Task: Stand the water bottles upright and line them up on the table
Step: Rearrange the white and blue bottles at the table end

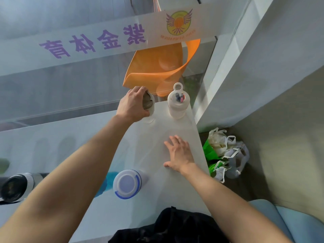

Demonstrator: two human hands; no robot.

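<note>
My left hand point(133, 104) grips the top of a pale bottle with a grey lid point(150, 109), which stands upright at the far edge of the white table point(157, 137). Beside it on the right stands a white bottle with a loop handle point(178, 102), upright and untouched. Nearer to me a white bottle with a blue-ringed cap point(127, 184) stands upright. At the left edge a dark bottle with a silver rim point(15, 187) is partly cut off by the frame. My right hand point(178, 153) rests flat on the table, fingers spread, holding nothing.
A glass partition with purple lettering point(91, 42) runs along the table's far side, an orange sheet point(157, 67) behind it. White and green bags point(224, 153) lie on the floor to the right. Dark fabric point(168, 227) is at the near edge.
</note>
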